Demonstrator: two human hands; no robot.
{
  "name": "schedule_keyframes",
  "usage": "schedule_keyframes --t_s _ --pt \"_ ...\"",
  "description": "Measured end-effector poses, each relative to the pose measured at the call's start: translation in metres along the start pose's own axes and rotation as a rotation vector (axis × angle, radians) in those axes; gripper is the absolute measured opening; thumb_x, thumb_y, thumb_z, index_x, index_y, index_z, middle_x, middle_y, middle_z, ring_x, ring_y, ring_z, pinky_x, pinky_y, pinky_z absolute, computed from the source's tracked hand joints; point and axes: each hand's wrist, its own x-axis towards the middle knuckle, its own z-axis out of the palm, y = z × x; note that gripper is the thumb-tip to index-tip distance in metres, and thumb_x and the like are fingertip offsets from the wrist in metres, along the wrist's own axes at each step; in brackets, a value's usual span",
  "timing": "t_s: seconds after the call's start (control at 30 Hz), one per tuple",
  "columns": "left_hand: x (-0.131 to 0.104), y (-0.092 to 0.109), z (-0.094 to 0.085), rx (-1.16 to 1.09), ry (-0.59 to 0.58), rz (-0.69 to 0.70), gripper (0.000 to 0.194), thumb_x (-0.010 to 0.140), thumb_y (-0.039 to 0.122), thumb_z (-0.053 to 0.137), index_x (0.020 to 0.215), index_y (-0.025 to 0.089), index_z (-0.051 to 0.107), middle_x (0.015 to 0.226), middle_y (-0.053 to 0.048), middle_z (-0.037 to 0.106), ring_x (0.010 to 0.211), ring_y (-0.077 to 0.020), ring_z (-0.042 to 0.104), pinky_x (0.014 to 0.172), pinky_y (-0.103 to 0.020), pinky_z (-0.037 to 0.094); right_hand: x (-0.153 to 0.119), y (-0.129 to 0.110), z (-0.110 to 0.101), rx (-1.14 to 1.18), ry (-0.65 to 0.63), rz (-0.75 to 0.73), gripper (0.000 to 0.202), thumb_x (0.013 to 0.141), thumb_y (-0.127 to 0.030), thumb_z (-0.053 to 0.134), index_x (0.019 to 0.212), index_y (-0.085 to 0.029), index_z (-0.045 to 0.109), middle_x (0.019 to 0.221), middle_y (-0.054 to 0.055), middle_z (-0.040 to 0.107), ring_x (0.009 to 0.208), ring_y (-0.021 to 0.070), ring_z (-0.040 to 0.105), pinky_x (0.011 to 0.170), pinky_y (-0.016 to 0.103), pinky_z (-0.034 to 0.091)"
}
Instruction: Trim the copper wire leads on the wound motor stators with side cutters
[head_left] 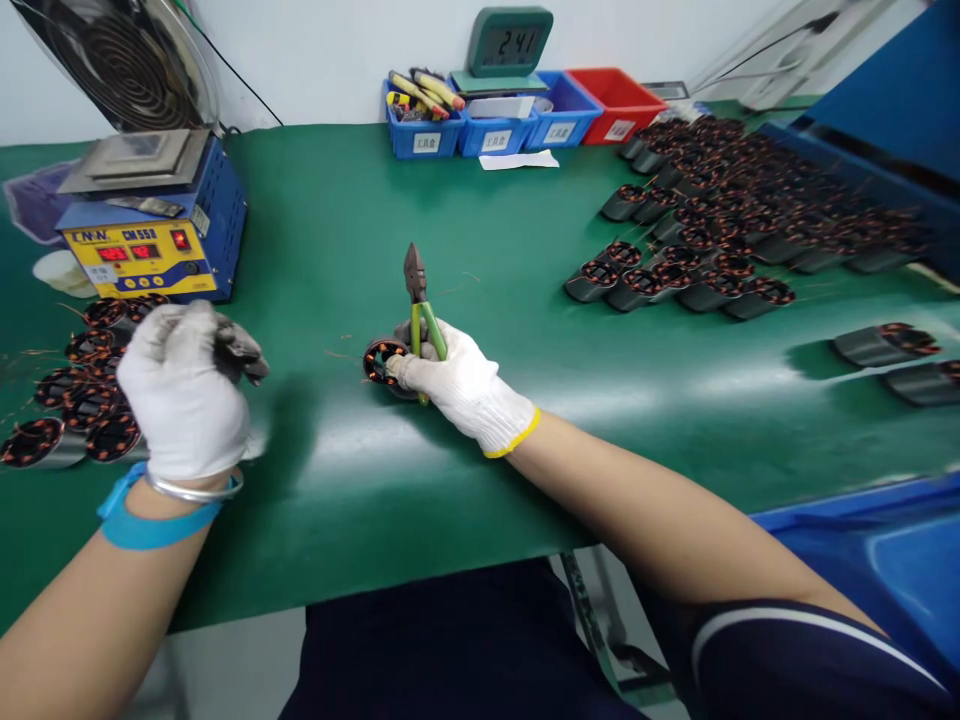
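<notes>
My right hand (457, 375), in a white knit glove with a yellow cuff, is closed around green-handled cutting pliers (429, 325), whose dark jaws point up and away. The same hand also grips a wire-wound motor stator (382, 362), a dark ring with copper windings, at the table's middle. My left hand (187, 385), gloved in white with blackened fingertips, hovers at the left with its fingers loosely bent and apart; nothing shows in them. Beside and partly behind it stands a group of similar stators (90, 395).
A blue-and-yellow CM558 unit (142, 240) stands back left, near a fan (127, 65). Blue bins (425, 140), one with tools, a red bin (615, 105) and a clock (510, 42) line the wall. Many stators (705, 235) cover the right side of the green table (322, 230).
</notes>
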Motion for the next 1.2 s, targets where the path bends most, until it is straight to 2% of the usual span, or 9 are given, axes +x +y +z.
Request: schedule_keyframes --t_s 0.03,0.13,0.2,0.33,0.5,0.63,0.83,1.1,1.2 --pt "0.002 0.000 -0.001 0.032 -0.014 0.017 0.013 0.080 0.027 0.056 0.070 0.023 0.050 0.055 0.007 0.050 0.050 -0.0109 0.051 0.048 -0.026 0.043 0.000 -0.001 0.000 0.004 0.008 0.010 0.040 0.059 -0.037 0.074 0.090 -0.021 0.053 0.073 -0.005 0.053 0.062 0.0122 0.052 0.059 0.030 0.046" --pt "-0.006 -0.001 0.004 0.361 -0.332 0.048 0.014 0.075 0.032 0.065 0.078 0.020 0.059 0.066 0.003 0.063 0.058 -0.0131 0.057 0.055 -0.027 0.047 -0.003 -0.005 0.001 0.009 0.019 0.006 0.044 0.058 -0.040 0.074 0.092 -0.021 0.054 0.074 -0.005 0.053 0.062 0.0115 0.051 0.059 0.030 0.045" --pt "-0.019 0.000 0.012 0.529 -0.452 0.055 0.019 0.072 0.034 0.068 0.081 0.019 0.061 0.071 0.000 0.067 0.063 -0.0149 0.061 0.060 -0.027 0.049 -0.005 -0.007 0.002 -0.013 0.021 -0.008 0.044 0.057 -0.041 0.074 0.091 -0.020 0.054 0.075 -0.005 0.053 0.063 0.0113 0.050 0.059 0.029 0.044" --pt "-0.033 0.002 0.021 0.637 -0.414 0.097 0.018 0.073 0.035 0.066 0.082 0.019 0.063 0.073 0.000 0.069 0.067 -0.0167 0.064 0.064 -0.026 0.051 -0.006 -0.004 0.003 -0.022 0.004 0.002 0.043 0.056 -0.039 0.074 0.090 -0.020 0.055 0.077 -0.004 0.056 0.068 0.0129 0.052 0.062 0.030 0.045" --pt "-0.028 -0.001 0.018 0.639 -0.456 0.098 0.015 0.073 0.032 0.065 0.081 0.019 0.064 0.075 -0.001 0.071 0.068 -0.0167 0.066 0.063 -0.024 0.051 -0.004 0.002 0.004 0.005 0.005 -0.011 0.043 0.056 -0.039 0.076 0.088 -0.020 0.054 0.077 -0.004 0.055 0.069 0.0130 0.053 0.066 0.031 0.046" --pt "-0.025 -0.002 0.016 0.648 -0.465 0.173 0.019 0.071 0.032 0.067 0.085 0.019 0.066 0.078 -0.001 0.071 0.069 -0.0160 0.065 0.065 -0.025 0.051 -0.004 0.002 0.004 -0.005 0.003 0.009 0.042 0.056 -0.038 0.075 0.088 -0.020 0.055 0.077 -0.004 0.057 0.069 0.0135 0.053 0.065 0.031 0.046" --pt "-0.028 -0.004 0.014 0.648 -0.501 0.180 0.016 0.071 0.030 0.067 0.082 0.018 0.067 0.069 0.000 0.068 0.059 -0.0145 0.060 0.056 -0.024 0.048 -0.003 0.003 0.003 -0.025 0.018 0.022 0.040 0.058 -0.039 0.075 0.089 -0.022 0.056 0.076 -0.003 0.058 0.068 0.0141 0.055 0.065 0.031 0.049" --pt "-0.026 -0.016 0.011 0.681 -0.474 0.430 0.009 0.075 0.025 0.063 0.080 0.020 0.070 0.073 -0.002 0.071 0.063 -0.0169 0.065 0.065 -0.027 0.051 -0.001 0.007 0.002 -0.055 0.018 0.024 0.040 0.061 -0.041 0.075 0.091 -0.023 0.056 0.072 -0.004 0.058 0.064 0.0139 0.056 0.061 0.029 0.050" --pt "-0.026 -0.014 0.012 0.752 -0.474 0.429 0.007 0.075 0.024 0.062 0.077 0.022 0.068 0.072 -0.003 0.071 0.064 -0.0191 0.065 0.066 -0.030 0.051 0.000 0.010 0.001 -0.080 0.014 -0.004 0.039 0.062 -0.041 0.076 0.090 -0.022 0.056 0.071 -0.004 0.058 0.064 0.0140 0.056 0.062 0.030 0.050"
